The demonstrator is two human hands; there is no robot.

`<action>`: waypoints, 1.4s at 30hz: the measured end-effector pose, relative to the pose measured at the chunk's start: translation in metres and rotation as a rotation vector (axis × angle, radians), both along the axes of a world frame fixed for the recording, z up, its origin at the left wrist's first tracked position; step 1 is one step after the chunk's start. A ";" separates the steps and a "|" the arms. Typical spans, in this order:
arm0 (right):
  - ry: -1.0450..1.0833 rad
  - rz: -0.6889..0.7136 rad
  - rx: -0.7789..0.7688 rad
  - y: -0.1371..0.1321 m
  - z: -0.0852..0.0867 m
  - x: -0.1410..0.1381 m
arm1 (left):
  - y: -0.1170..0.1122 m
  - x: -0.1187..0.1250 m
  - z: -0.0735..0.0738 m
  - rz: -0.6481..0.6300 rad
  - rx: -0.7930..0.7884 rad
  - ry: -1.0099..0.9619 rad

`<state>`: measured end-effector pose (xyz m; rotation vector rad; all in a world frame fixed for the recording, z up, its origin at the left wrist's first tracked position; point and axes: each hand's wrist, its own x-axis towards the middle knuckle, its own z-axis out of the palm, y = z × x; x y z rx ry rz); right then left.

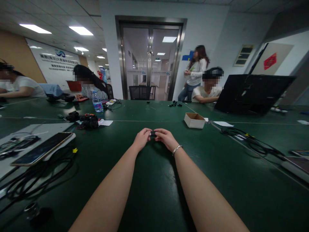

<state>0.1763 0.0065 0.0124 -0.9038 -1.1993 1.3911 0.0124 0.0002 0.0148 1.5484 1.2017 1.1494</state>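
Observation:
Just above the green tabletop (149, 167), my two hands meet over a small black piece with a silvery end (153, 133). My left hand (142, 138) pinches the silvery left end. On the black right end, the fingers of my right hand (166, 138) are closed. The piece looks like a USB stick or a connector, but it is too small to tell which. My fingers hide part of it. A silver bracelet (177, 150) circles my right wrist.
An open cardboard box (194, 121) stands to the right, before a large black monitor (251, 93). Black cables (256, 141) lie further right. On the left are a phone (43, 148), coiled cables (36, 180), a water bottle (97, 102) and dark bundled items (88, 120). Several people are around the table.

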 end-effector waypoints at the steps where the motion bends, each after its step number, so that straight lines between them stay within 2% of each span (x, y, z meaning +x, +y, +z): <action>1: -0.001 -0.001 -0.003 0.000 0.000 0.000 | 0.000 0.000 0.000 -0.011 -0.003 -0.007; 9: -0.002 -0.005 -0.006 -0.002 0.002 0.000 | -0.003 0.000 0.005 -0.055 -0.037 -0.069; 14: -0.049 0.012 0.022 0.001 -0.001 -0.002 | 0.000 0.000 0.000 -0.010 0.004 -0.078; 18: -0.248 0.013 0.061 0.002 -0.003 -0.007 | 0.003 -0.001 -0.007 0.017 0.066 -0.003; 21: -0.529 -0.046 0.075 0.000 0.000 -0.012 | 0.002 -0.001 -0.008 0.025 0.132 0.142; 23: -0.630 -0.093 0.102 -0.002 0.003 -0.016 | 0.001 0.000 -0.006 0.026 0.166 0.241; 26: -0.466 -0.102 0.093 -0.005 0.008 -0.026 | 0.000 0.001 -0.005 0.036 0.169 0.336; 30: -0.181 0.009 -0.059 -0.011 0.010 -0.036 | -0.002 -0.001 -0.007 0.032 0.145 0.320; 33: -0.171 -0.011 -0.084 -0.020 0.008 -0.039 | -0.007 0.000 -0.009 0.042 0.122 0.334; 35: -0.193 -0.059 -0.070 -0.026 0.008 -0.036 | -0.013 0.001 -0.008 0.000 0.085 0.353; 37: -0.195 -0.081 -0.063 -0.034 0.009 -0.026 | -0.019 0.001 -0.002 -0.096 0.035 0.365; 39: -0.200 -0.056 -0.072 -0.046 0.011 -0.009 | -0.030 -0.003 0.012 -0.195 -0.034 0.397; 42: -0.274 -0.009 -0.050 -0.073 0.014 0.030 | -0.060 -0.021 0.047 -0.307 -0.136 0.601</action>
